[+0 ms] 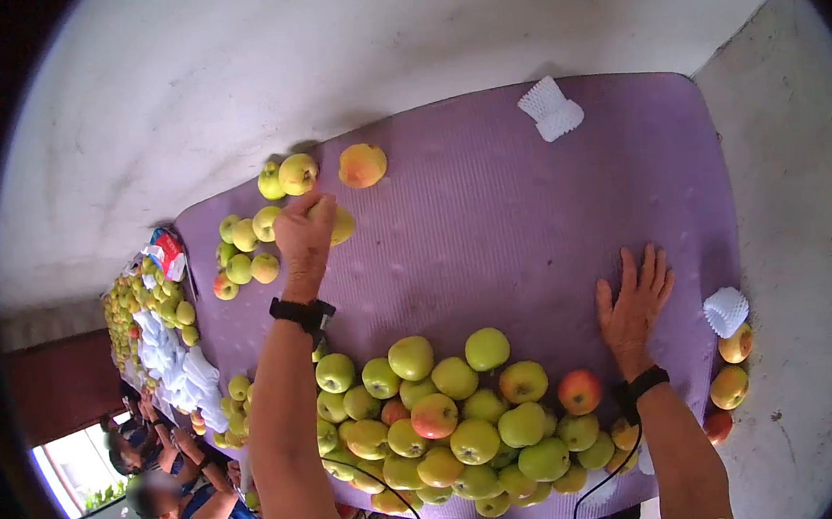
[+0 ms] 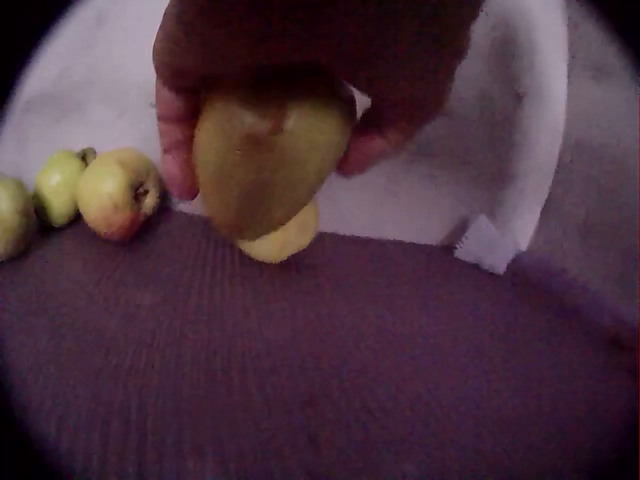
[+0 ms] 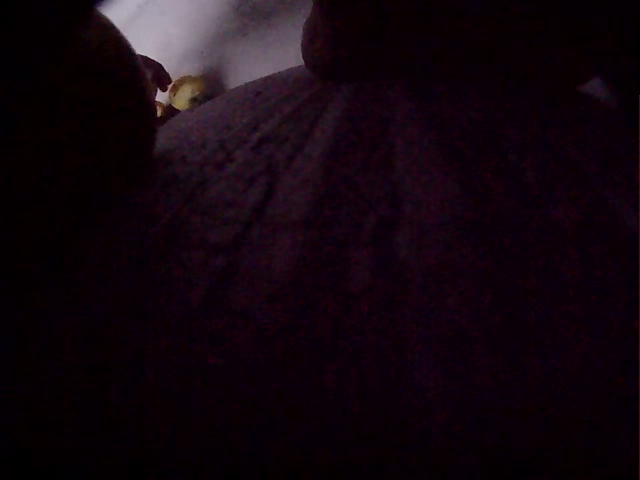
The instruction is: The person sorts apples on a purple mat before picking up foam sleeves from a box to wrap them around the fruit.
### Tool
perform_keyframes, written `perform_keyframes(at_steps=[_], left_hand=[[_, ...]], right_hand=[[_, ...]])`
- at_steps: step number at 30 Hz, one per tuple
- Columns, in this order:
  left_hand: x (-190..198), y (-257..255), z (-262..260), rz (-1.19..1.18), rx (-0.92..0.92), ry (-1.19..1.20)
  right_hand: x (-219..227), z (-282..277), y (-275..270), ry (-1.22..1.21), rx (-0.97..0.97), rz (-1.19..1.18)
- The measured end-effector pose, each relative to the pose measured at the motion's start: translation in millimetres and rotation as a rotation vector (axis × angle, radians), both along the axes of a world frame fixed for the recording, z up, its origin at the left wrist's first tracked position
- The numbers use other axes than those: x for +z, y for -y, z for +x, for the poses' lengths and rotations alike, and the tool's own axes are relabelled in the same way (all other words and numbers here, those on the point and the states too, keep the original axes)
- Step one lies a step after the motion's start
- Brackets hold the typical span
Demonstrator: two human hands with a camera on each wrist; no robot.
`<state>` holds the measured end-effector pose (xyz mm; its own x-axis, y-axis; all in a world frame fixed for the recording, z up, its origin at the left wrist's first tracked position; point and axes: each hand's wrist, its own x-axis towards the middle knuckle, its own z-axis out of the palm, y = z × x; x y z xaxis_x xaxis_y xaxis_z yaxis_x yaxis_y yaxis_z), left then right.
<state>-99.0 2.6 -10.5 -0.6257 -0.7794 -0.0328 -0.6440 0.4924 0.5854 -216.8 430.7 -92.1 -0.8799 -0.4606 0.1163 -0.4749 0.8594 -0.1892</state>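
My left hand (image 1: 304, 236) grips a yellow-green apple (image 1: 342, 226) over the left part of the purple mat. In the left wrist view, fingers and thumb come down on either side of this apple (image 2: 270, 160). Close beyond it are a yellow-red apple (image 1: 363, 166) and a pair of greener ones, one of them a yellowish apple (image 1: 298, 174). My right hand (image 1: 635, 307) rests palm down on the mat at the right, its fingers spread and nothing in it. The right wrist view is mostly dark.
A large pile of apples (image 1: 446, 416) lies along the near edge of the purple mat (image 1: 490, 216). White foam nets (image 1: 552, 110) lie at the back. A few apples (image 1: 730, 387) line the right edge. Two people, one a person in blue (image 1: 224, 514), work at the far left.
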Motion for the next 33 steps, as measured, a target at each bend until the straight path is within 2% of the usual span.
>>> perform_keyframes(at_steps=[4, 6, 7, 9, 12, 14, 16, 18, 19, 21, 27, 31, 33], left_hand=[[-17.3, 5.9, 6.3, 0.092, 0.014, -0.104], [-29.2, -4.4, -0.7, -0.078, 0.060, -0.020], [-31.6, -12.9, -2.0, -0.073, 0.060, -0.021], [-32.8, -28.3, 0.7, -0.027, -0.027, -0.093], [-42.4, -29.1, 12.3, 0.084, 0.021, -0.148], [-54.9, -29.5, 12.3, 0.055, -0.015, -0.169], [-50.1, -35.8, 4.1, 0.026, -0.049, -0.187], [-41.1, -40.4, -7.7, -0.485, -0.412, -0.177], [-36.9, -46.0, -11.9, -0.483, -0.410, -0.174], [-30.3, -54.7, -21.7, -0.356, -0.313, 0.150], [-28.7, -60.5, -26.3, -0.302, -0.237, 0.355], [-39.0, -56.2, -13.4, -0.348, -0.235, 0.204], [-34.1, -57.3, -4.2, -0.250, -0.202, 0.153]], right_hand=[[4.0, 0.2, 0.6, 0.015, -0.005, 0.004], [4.4, 1.2, 1.3, 0.015, -0.008, -0.007], [4.3, -0.1, 0.8, 0.026, -0.013, 0.019], [4.5, -0.8, -0.2, 0.041, -0.019, 0.049], [4.8, 1.2, -1.0, 0.021, 0.005, 0.011], [3.8, -0.3, -0.5, 0.007, 0.005, 0.012], [3.0, 0.4, -0.2, -0.001, 0.001, 0.009], [1.4, 1.3, 0.3, -0.007, 0.001, 0.008], [0.4, 1.9, -0.2, -0.015, 0.002, 0.012], [-0.1, 1.1, -0.1, -0.023, -0.001, 0.014], [3.2, 0.8, 0.1, -0.013, 0.000, 0.020], [1.0, 2.2, -1.2, -0.050, 0.011, 0.018], [0.1, 1.3, 0.3, -0.042, 0.019, 0.025]])
